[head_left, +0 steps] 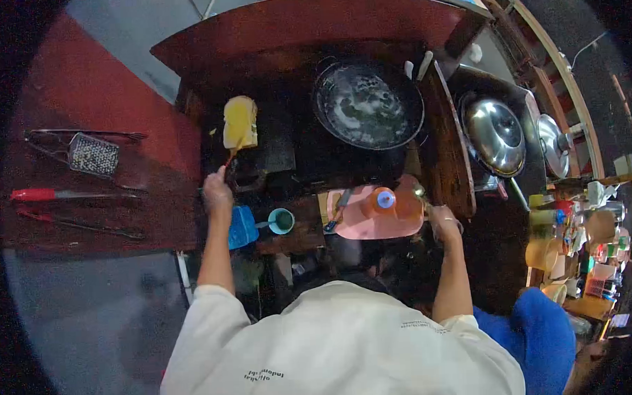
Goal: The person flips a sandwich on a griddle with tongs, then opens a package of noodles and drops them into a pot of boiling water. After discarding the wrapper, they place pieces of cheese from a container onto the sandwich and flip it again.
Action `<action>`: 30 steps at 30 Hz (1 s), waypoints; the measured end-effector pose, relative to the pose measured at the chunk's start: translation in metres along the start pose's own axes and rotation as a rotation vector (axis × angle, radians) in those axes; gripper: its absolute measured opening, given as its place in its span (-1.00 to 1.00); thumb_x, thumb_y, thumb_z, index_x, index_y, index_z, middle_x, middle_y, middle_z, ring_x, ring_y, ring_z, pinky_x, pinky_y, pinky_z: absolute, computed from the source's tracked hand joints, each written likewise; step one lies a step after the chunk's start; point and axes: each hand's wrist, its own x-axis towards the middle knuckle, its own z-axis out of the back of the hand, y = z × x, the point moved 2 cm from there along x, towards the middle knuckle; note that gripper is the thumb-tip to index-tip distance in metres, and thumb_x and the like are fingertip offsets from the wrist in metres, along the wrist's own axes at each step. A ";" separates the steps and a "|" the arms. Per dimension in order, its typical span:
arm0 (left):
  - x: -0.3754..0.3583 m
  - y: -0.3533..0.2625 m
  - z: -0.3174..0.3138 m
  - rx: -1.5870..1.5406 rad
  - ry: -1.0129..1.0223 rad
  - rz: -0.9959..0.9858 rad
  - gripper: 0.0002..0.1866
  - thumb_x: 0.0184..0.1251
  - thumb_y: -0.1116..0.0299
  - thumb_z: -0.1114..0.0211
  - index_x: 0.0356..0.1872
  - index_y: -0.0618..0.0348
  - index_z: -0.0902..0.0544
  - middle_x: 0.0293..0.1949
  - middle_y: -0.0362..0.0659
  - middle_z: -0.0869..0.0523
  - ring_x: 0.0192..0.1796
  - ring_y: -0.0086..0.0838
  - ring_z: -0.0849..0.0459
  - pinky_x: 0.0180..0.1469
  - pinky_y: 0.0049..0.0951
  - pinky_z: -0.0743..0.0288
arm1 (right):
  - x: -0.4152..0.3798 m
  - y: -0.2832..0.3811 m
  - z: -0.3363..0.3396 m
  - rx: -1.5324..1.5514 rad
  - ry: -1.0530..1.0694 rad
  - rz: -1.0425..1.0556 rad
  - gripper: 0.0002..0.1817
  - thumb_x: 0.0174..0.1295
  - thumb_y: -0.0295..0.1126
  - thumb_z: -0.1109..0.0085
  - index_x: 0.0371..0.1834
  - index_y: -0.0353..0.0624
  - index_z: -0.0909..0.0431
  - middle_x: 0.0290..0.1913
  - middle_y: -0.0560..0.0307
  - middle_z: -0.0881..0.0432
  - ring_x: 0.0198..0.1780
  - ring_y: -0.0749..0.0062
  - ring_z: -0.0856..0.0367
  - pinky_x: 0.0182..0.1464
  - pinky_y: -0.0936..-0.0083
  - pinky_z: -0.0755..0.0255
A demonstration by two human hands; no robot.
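My left hand (218, 190) is closed round the handle of a thin utensil (232, 156), whose far end touches a yellow-topped bread slice (240, 120) on a dark griddle (276, 147). My right hand (443, 223) is closed at the right edge of a pink tray (366, 228); what it grips is too small to make out. A shiny round metal piece (419, 191) shows just beyond its fingers. On the tray stands an orange container (383, 201) with a pale top, and a knife-like tool (340, 205) lies at its left.
Behind the tray sits a wide pan of bubbling liquid (368, 106). A blue container (242, 226) and a light-blue cup (282, 221) are near my left forearm. A grater (93, 155) and red-handled tongs (34, 195) lie at left. Lidded pots (495, 137) stand at right.
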 end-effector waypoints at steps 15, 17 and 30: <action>0.053 -0.058 0.001 -0.275 0.035 0.524 -0.72 0.42 0.32 -0.12 -0.23 0.33 -0.71 -0.26 0.18 -0.73 -0.18 0.00 -0.69 -0.15 -0.13 -0.51 | 0.030 -0.039 -0.068 0.172 0.193 -0.210 -0.50 0.34 -0.05 0.11 -0.05 -0.29 -0.61 -0.12 -0.28 -0.69 -0.08 -0.06 -0.69 -0.03 0.06 -0.49; 0.076 -0.038 -0.017 -0.272 0.011 0.645 -0.73 0.38 0.35 -0.12 -0.26 0.36 -0.70 -0.26 0.18 -0.73 -0.23 0.04 -0.70 -0.19 -0.12 -0.51 | 0.029 -0.015 -0.044 0.176 0.223 -0.318 -0.47 0.34 -0.04 0.13 -0.03 -0.31 -0.60 -0.07 -0.31 -0.68 -0.01 -0.09 -0.68 0.03 0.03 -0.48; 0.110 -0.041 -0.041 -0.057 0.215 0.255 -0.78 0.24 0.39 -0.27 -0.18 0.33 -0.72 -0.25 0.18 -0.72 -0.13 0.00 -0.73 -0.16 -0.14 -0.58 | -0.062 0.047 0.068 0.262 0.174 -0.416 -0.32 0.24 0.24 0.02 -0.18 -0.25 -0.70 -0.10 -0.30 -0.68 0.03 -0.15 -0.66 0.08 0.11 -0.48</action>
